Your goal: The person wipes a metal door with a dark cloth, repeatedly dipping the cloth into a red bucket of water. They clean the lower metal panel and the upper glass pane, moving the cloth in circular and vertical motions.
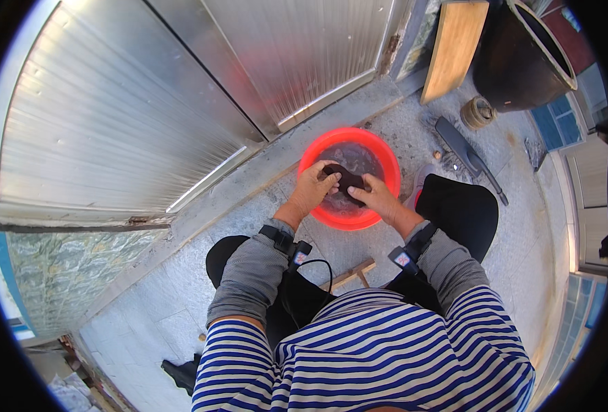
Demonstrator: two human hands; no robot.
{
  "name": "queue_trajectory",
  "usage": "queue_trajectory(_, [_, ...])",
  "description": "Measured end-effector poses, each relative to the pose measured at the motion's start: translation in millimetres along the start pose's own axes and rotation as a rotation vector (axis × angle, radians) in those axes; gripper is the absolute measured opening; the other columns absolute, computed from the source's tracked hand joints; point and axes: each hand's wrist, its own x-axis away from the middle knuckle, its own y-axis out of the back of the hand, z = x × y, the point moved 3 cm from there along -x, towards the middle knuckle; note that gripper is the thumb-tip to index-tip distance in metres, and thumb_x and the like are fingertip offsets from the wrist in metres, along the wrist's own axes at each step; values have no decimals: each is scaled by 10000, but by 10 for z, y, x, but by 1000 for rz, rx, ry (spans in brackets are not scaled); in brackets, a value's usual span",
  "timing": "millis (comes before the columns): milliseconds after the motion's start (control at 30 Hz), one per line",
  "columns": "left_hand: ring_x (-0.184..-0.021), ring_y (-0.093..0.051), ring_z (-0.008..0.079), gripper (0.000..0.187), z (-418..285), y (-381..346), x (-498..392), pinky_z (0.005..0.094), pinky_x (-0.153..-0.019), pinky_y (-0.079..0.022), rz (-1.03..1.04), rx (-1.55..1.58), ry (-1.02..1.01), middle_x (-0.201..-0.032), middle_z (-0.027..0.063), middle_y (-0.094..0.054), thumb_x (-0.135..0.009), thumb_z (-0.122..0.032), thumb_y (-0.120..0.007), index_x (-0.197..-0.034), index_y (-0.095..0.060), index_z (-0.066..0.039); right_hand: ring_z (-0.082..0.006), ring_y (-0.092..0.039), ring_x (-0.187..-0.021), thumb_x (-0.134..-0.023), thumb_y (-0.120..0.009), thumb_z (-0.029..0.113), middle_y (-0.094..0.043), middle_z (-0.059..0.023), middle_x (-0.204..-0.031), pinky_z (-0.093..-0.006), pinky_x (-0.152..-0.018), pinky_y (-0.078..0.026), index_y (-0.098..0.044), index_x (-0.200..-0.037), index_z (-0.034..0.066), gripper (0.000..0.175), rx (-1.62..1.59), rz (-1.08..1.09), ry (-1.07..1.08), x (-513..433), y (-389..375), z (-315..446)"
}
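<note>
Over a red plastic basin (394, 170) of cloudy, sudsy water (353, 154), a dark brown piece of cloth (345, 183) is stretched between my hands. My left hand (315, 185) pinches its left end between thumb and fingers. The cloth's right end is gripped by my right hand (376, 194), thumb on top. What the cloth is exactly cannot be made out. Both wrists wear black straps with small devices over grey sleeves.
Metal double doors (129, 103) with a stone sill (283, 154) rise beyond the basin. To the right lie a grey brush with a handle (461, 149), a round tin (477, 113), a wooden board (454, 51) and a large dark vat (520, 67). A wooden stool (353, 275) shows between my knees.
</note>
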Motion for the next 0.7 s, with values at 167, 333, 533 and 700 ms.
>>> queue_trajectory(167, [-912, -656, 125, 374, -131, -127, 423, 275, -774, -572, -181, 8, -131, -1065, 53, -685, -994, -271, -669, -1289, -592, -55, -145, -654, -931, -989, -626, 163, -656, -61, -1143, -304, -761, -542, -565, -1277, 61, 312, -119, 6, 50, 328, -383, -139])
queue_trajectory(333, [-919, -705, 136, 359, -242, -120, 817, 276, -750, -593, 54, 514, 33, -1096, 75, -717, -1062, -358, -527, -1256, -602, -65, -167, -677, -957, -1002, -550, 103, -652, -62, -1174, -313, -765, -558, -505, -1376, 102, 377, -187, 4, -74, 616, -655, 48])
queue_trajectory(533, [-763, -733, 111, 429, -323, -39, 1324, 224, -601, -590, 274, 534, 81, -938, 66, -758, -1070, -440, -464, -1129, -658, -61, -193, -699, -957, -979, -550, 43, -640, -74, -1165, -318, -733, -607, -482, -1376, 92, 406, -413, 201, 52, 1194, -1019, 515])
queue_trajectory(700, [-938, -703, 145, 428, -365, 0, 1543, 300, -767, -588, -49, 397, -70, -1051, 70, -721, -1048, -462, -516, -1178, -645, -76, -227, -704, -1005, -1003, -516, 46, -634, -105, -1222, -356, -799, -617, -480, -1375, 80, 375, -373, 120, 103, 1521, -1155, 778])
